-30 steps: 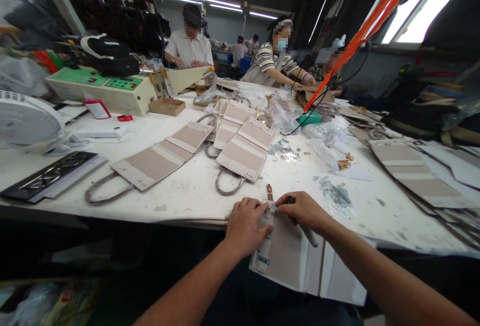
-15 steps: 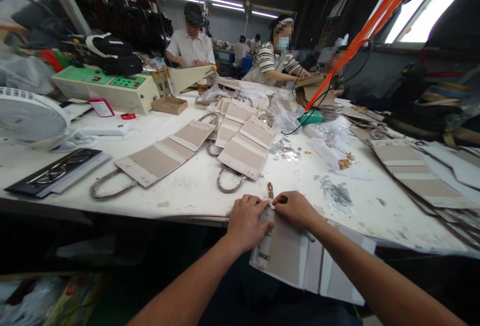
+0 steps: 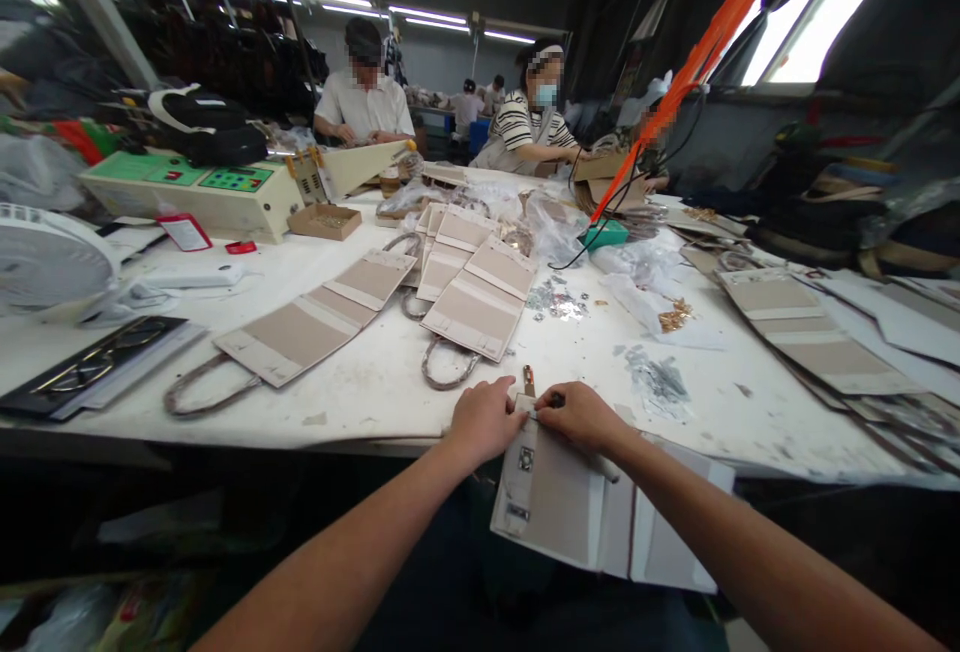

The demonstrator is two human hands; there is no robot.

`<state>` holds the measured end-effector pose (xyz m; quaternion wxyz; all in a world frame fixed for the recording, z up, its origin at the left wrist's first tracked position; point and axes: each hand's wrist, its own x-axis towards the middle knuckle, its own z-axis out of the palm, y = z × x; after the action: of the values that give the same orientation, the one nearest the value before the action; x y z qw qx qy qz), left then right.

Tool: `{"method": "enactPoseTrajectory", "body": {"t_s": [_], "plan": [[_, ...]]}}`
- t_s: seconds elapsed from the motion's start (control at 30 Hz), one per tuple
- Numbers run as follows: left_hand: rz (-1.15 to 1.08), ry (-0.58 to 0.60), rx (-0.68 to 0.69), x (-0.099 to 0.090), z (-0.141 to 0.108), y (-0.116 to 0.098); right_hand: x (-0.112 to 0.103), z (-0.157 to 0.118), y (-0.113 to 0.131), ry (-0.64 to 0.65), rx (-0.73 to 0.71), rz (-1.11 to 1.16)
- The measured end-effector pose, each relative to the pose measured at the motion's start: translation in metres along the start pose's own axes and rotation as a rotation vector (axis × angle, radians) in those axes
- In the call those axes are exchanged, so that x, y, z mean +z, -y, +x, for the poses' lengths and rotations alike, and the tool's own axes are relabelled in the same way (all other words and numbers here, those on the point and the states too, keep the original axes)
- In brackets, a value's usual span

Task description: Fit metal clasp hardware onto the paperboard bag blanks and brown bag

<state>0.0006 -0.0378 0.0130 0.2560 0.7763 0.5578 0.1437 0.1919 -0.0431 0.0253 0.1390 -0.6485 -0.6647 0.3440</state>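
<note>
A beige bag panel (image 3: 564,507) lies over the table's front edge, partly beyond it. Along its left strip sit a square metal fitting (image 3: 526,459) and a rectangular metal fitting (image 3: 517,510). My left hand (image 3: 484,419) is closed at the panel's upper left edge, its fingertips near those of my other hand. Fingers pinched, my right hand (image 3: 577,419) rests on the same top edge with something dark in its grip, too small to name. A narrow orange-and-metal piece (image 3: 529,380) sticks out beyond the panel's top, between the hands.
Handled bag panels (image 3: 480,297) lie ahead; more are stacked at right (image 3: 810,332). Loose metal plates (image 3: 656,382) and gold fittings (image 3: 675,316) lie on the table. A fan (image 3: 56,257) and a green-topped machine (image 3: 187,187) stand left. Co-workers (image 3: 366,97) sit opposite.
My left hand has drawn back from the panel's left strip, uncovering the square fitting, and its fingers have curled. The right hand stays at the top edge. The view has shifted slightly.
</note>
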Motion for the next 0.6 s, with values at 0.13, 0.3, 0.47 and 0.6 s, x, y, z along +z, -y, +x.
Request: {"method": "enactPoseTrajectory", "body": {"t_s": [0.13,0.3,0.47,0.6], "plan": [[-0.031,0.136,-0.056,-0.011,0.021,-0.001,0.001,-0.006,-0.001,-0.070,-0.049,0.003],[-0.151,0.375,-0.169,-0.021,0.039,-0.008,0.008,-0.010,-0.006,-0.160,-0.120,-0.017],[-0.337,0.561,-0.245,-0.021,0.046,-0.010,0.015,-0.010,-0.015,-0.230,-0.198,-0.053],[-0.405,0.518,-0.276,-0.015,0.054,-0.003,0.001,-0.011,-0.013,-0.152,-0.126,0.094]]}}
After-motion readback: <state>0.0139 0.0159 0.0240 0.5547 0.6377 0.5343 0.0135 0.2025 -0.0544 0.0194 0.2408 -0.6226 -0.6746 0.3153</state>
